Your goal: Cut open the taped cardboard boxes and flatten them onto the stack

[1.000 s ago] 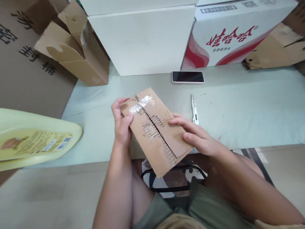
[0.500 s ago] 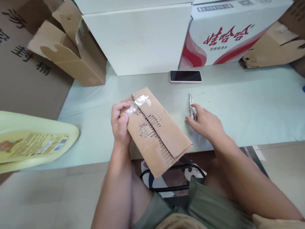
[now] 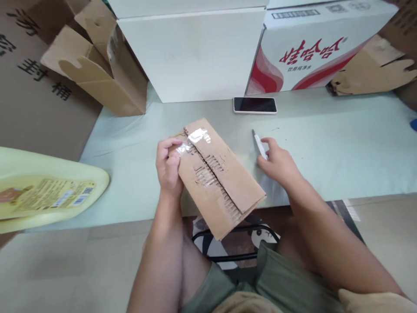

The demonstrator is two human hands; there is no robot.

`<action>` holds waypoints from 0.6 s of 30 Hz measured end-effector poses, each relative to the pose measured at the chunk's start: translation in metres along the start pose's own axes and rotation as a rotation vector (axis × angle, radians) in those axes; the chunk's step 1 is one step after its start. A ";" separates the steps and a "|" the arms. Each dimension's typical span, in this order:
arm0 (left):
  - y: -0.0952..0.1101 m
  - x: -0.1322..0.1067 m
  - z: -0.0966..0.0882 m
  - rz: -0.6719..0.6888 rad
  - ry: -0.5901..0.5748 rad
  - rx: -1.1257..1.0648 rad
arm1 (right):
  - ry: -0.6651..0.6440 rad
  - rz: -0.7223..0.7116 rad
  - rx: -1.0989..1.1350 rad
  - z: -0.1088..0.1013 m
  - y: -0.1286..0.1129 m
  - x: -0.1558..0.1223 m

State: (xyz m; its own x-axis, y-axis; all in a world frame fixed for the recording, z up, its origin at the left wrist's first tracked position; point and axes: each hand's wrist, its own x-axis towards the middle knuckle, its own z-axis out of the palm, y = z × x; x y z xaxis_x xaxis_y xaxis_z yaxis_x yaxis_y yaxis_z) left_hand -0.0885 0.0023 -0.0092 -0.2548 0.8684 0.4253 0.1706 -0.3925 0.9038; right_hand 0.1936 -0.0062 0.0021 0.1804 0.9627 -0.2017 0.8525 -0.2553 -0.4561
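My left hand [image 3: 169,165] grips the upper left end of a small cardboard box [image 3: 241,184], thumb on top and fingers round the edge. The box is tilted over the table's front edge. Clear tape crosses its seam at the far end, and torn, ribbed patches run along the seam. To the right of the box, my right hand [image 3: 279,163] closes its thumb and forefinger on a slim white utility knife [image 3: 259,144]. The knife's dark tip points away and to the left, and its rear end is hidden by the fingers.
A phone [image 3: 255,105] lies before a white box [image 3: 195,56] and a red-and-white carton [image 3: 302,56] at the back. An open cardboard box [image 3: 120,87] stands back left. A yellow bottle [image 3: 94,176] is at the left on the pale green tablecloth [image 3: 342,143].
The knife has turned in my right hand, its tip swinging left. Right-hand fingers have closed further on it. The box in my left hand stays nearly the same.
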 end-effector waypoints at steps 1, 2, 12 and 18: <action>-0.002 -0.001 -0.001 0.016 -0.006 -0.005 | 0.034 -0.009 0.077 -0.004 -0.001 -0.003; -0.004 -0.002 -0.001 0.033 -0.014 -0.005 | 0.069 -0.042 0.184 -0.009 -0.002 -0.008; -0.002 -0.010 0.009 0.265 -0.139 0.179 | 0.042 -0.549 0.794 -0.046 -0.045 -0.073; -0.004 -0.015 0.015 0.273 -0.126 0.243 | -0.061 -0.645 0.613 -0.051 -0.062 -0.082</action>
State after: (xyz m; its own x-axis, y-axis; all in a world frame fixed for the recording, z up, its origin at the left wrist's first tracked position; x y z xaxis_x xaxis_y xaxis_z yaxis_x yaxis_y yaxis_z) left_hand -0.0708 -0.0043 -0.0198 -0.0529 0.7784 0.6255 0.4409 -0.5438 0.7141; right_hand 0.1507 -0.0643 0.0913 -0.2856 0.9336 0.2164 0.3640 0.3145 -0.8767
